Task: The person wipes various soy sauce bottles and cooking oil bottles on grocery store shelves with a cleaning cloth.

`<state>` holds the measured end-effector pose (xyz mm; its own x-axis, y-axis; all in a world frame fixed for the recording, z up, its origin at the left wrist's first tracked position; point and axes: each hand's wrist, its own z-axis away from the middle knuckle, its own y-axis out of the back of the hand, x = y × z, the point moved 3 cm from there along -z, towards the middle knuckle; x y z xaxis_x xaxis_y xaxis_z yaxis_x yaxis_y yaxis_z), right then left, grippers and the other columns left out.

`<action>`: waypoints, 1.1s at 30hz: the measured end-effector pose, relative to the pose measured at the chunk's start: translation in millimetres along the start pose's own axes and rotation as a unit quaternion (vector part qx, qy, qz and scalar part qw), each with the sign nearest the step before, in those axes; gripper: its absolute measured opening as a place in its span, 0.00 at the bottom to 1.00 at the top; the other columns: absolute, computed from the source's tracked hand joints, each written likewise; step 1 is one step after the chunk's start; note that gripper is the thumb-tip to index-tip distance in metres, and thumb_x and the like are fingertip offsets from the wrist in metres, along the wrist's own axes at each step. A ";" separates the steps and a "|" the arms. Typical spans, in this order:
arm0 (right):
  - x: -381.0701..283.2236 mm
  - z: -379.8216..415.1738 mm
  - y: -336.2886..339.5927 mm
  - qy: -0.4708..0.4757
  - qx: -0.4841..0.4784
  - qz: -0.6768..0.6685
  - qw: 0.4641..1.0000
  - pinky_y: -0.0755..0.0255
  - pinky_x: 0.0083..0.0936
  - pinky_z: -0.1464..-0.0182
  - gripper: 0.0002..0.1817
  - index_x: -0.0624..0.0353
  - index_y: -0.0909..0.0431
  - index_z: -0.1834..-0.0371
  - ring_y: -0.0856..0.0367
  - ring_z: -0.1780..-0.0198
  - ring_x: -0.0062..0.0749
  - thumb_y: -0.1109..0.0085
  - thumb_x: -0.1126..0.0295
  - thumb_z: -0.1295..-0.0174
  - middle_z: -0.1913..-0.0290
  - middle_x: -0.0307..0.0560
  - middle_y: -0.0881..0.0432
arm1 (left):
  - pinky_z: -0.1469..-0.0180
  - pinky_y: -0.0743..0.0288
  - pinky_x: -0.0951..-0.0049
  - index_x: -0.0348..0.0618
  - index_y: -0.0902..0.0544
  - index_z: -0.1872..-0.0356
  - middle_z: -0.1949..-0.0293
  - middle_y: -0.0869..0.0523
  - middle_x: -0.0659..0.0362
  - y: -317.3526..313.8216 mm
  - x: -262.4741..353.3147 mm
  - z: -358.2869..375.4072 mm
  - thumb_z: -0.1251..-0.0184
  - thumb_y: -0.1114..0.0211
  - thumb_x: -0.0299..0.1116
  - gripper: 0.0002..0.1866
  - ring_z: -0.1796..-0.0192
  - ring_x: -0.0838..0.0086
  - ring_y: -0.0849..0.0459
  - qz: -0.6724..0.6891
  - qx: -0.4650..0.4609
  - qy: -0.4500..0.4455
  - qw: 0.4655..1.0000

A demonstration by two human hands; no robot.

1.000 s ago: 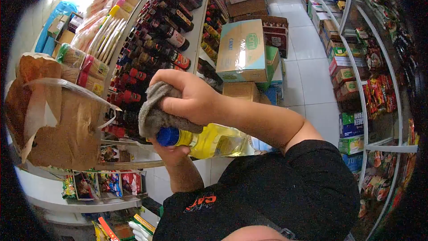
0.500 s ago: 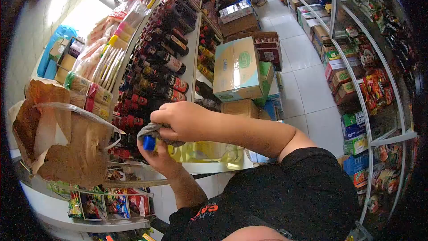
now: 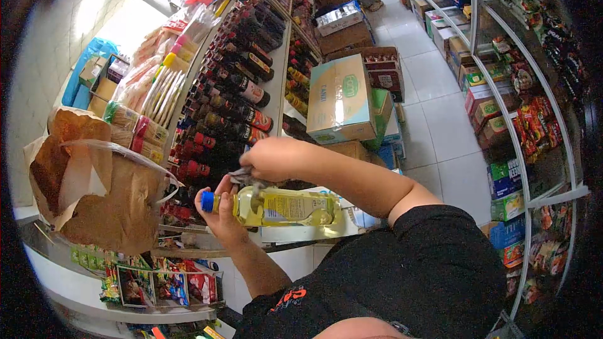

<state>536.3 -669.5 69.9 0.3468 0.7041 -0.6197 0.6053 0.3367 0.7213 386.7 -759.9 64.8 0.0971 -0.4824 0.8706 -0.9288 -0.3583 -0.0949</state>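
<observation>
A bottle of yellow liquid (image 3: 292,208) lies sideways, its blue cap (image 3: 208,201) pointing left and its printed label facing up. Around the neck just behind the cap, my left hand (image 3: 227,218) is closed. My right hand (image 3: 271,158) pinches a grey cloth (image 3: 242,177) above the bottle's neck and shoulder. Part of the cloth hangs against the bottle. Beyond my hands, rows of dark bottles (image 3: 242,88) with red caps fill the slanting shelf.
A torn brown paper bag (image 3: 113,194) is at the left. Cartons (image 3: 342,99) are stacked beyond my right arm, beside the tiled floor (image 3: 433,119). Glass-fronted shelves of packets (image 3: 537,122) line the right side. Below are snack packets (image 3: 169,289). A person's foot shows far back.
The cloth and my right hand have moved off the cap side toward the right and up. The bottle's cap, neck and label now show more clearly. My left hand still holds the neck.
</observation>
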 end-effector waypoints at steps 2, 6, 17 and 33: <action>-13.0 5.4 13.9 0.099 0.033 -0.101 0.989 0.28 0.37 0.59 0.15 0.57 0.23 0.59 0.21 0.61 0.48 0.46 0.69 0.51 0.65 0.54 0.20 | 0.49 0.29 0.64 0.42 0.39 0.51 0.52 0.26 0.43 0.4 10.3 6.3 0.46 0.40 0.27 0.22 0.54 0.64 0.24 -0.023 0.048 -0.006 0.999; -25.0 7.0 10.2 0.233 0.135 -0.171 0.948 0.29 0.35 0.57 0.15 0.60 0.24 0.59 0.22 0.61 0.49 0.45 0.69 0.52 0.66 0.56 0.21 | 0.47 0.30 0.63 0.43 0.39 0.52 0.52 0.27 0.43 -10.3 24.0 13.4 0.50 0.42 0.23 0.23 0.53 0.65 0.26 0.034 0.022 -0.142 0.989; 97.7 -31.7 -82.0 0.024 -0.166 0.025 0.985 0.28 0.39 0.60 0.16 0.56 0.22 0.58 0.21 0.59 0.46 0.48 0.73 0.53 0.62 0.54 0.19 | 0.43 0.36 0.62 0.48 0.37 0.52 0.54 0.27 0.46 -17.9 4.1 14.9 0.54 0.39 0.23 0.25 0.52 0.67 0.27 -0.084 0.008 -0.213 0.973; 115.7 -43.2 -117.1 -0.070 -0.102 0.063 0.990 0.28 0.36 0.59 0.15 0.54 0.21 0.59 0.20 0.60 0.44 0.44 0.67 0.51 0.61 0.51 0.19 | 0.41 0.42 0.55 0.45 0.39 0.52 0.72 0.22 0.56 -12.0 -4.4 11.1 0.52 0.42 0.23 0.24 0.50 0.60 0.28 -0.089 0.004 -0.224 0.971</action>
<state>474.7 -600.5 -72.9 0.5158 0.6593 -0.5471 0.3982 0.3809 0.8345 401.4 -762.4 56.8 0.4025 -0.7109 0.5767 -0.8809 -0.4722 0.0327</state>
